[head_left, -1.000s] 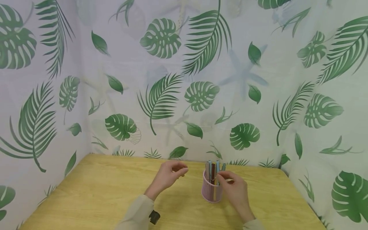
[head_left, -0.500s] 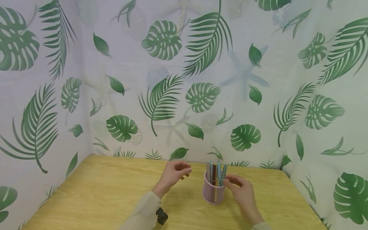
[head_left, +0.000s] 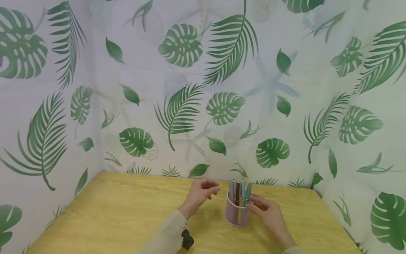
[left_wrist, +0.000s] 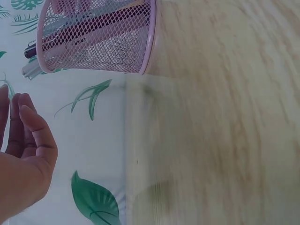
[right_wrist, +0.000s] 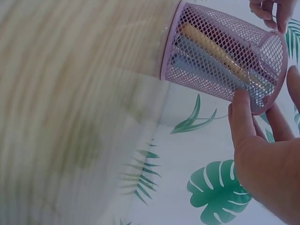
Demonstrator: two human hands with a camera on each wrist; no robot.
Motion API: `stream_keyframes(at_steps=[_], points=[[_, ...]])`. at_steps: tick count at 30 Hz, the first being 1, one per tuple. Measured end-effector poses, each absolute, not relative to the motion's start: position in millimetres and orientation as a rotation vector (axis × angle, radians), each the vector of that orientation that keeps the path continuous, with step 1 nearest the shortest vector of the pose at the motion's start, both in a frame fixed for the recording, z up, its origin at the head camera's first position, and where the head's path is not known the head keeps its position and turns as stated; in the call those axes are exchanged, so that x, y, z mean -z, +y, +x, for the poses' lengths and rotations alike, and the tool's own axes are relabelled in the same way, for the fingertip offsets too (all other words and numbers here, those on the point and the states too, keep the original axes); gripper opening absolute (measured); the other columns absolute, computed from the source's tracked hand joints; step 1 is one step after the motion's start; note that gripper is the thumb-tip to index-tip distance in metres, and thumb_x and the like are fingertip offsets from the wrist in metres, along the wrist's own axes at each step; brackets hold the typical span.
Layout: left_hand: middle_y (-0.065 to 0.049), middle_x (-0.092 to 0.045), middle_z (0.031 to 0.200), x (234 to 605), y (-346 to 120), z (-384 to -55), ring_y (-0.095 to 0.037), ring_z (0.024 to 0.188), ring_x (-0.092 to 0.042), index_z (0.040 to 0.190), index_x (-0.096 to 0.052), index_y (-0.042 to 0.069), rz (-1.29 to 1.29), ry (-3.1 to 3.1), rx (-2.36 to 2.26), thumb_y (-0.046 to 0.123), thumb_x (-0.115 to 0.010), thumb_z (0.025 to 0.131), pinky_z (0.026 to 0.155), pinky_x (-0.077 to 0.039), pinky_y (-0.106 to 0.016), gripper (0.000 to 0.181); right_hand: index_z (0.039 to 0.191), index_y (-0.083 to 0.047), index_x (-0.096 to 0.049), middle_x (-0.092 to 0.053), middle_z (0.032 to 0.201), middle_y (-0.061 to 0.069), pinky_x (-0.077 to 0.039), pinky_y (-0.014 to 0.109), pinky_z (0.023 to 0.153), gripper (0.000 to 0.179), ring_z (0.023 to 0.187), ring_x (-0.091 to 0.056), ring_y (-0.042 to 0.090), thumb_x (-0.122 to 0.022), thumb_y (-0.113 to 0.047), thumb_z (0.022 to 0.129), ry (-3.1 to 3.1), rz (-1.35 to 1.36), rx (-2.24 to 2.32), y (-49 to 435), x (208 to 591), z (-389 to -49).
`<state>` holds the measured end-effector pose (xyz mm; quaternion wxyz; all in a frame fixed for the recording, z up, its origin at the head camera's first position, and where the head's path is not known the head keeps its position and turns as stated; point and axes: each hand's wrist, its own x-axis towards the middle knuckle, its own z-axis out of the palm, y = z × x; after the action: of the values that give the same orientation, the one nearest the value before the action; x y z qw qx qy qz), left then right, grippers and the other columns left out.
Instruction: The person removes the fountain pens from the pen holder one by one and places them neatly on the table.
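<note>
A pink mesh pen holder [head_left: 236, 215] stands upright on the table with several pens [head_left: 243, 190] in it, their tops above the rim. My right hand [head_left: 269, 215] is at its right side, thumb and fingertips close around the rim by a teal pen [head_left: 248, 190]. In the right wrist view, one digit of that hand [right_wrist: 267, 150] lies against the mesh just under the rim, with the others spread past it. My left hand [head_left: 200, 195] hovers left of the holder, apart from it, fingers loosely bent with nothing in them.
The wooden table [head_left: 133, 211] reaches back to a white leaf-printed curtain [head_left: 190, 155], which also encloses both sides. A black device [head_left: 187, 239] is strapped at the left wrist, below a light sleeve [head_left: 168, 231].
My right hand has shifted from in front of the pens to the holder's right rim. My left hand has moved right, nearer the holder. The view has tilted slightly.
</note>
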<state>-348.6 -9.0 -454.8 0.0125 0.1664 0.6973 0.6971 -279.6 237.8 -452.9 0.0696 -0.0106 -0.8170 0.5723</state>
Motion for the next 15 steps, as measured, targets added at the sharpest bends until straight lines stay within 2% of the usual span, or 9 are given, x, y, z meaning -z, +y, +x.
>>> stream_keyframes(at_steps=[7,15], points=[[-0.01,-0.071,0.101,460.3,-1.0,-356.2,-0.01,0.082,-0.062,0.107,-0.068,-0.002,0.488,2.161,-2.2,0.016,-0.073,0.089,0.062,-0.047,-0.024,0.025,0.123,-0.001,-0.066,-0.052,0.142,0.02,-0.05,0.045,0.1,0.042,0.127,-0.054,0.04,-0.077,-0.016,0.085,-2.501,-0.021,-1.689,240.3,455.0,-278.7],[-0.012,-0.07,0.108,461.6,4.1,-365.0,-0.01,0.087,-0.063,0.111,-0.067,-0.002,0.537,2.136,-2.223,0.016,-0.074,0.087,0.065,-0.049,-0.024,0.03,0.12,-0.001,-0.067,-0.052,0.143,0.022,-0.05,0.045,0.099,0.039,0.128,-0.053,0.041,-0.077,-0.015,0.085,-2.49,-0.037,-1.718,241.1,456.0,-281.9]])
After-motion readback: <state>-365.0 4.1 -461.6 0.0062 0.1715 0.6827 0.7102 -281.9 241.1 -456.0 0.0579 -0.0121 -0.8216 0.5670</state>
